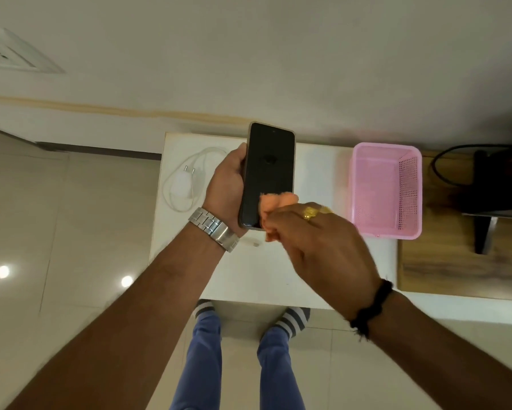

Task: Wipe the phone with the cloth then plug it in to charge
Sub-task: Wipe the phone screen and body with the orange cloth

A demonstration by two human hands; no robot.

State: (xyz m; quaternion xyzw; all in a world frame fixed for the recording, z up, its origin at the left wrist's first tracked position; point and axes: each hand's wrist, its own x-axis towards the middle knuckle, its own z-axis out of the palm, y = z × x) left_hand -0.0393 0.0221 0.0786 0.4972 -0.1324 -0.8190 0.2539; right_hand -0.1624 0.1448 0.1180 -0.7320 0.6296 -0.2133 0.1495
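A black phone (269,167) with a dark screen is held upright above the white table (308,261), gripped along its left edge by my left hand (226,184). My right hand (320,244) is closed on an orange cloth (277,202) that presses against the lower part of the screen. On the table to the left lies a white charger (182,183) with its coiled cable (172,202). The cable's plug end (250,241) peeks out just below my left wrist. A white wall socket (9,54) sits at the upper left.
A pink plastic basket (385,190) stands on the table to the right. Beyond it is a wooden surface (444,273) with a dark stand and black cable (485,184). Tiled floor lies left of the table; my legs show below its front edge.
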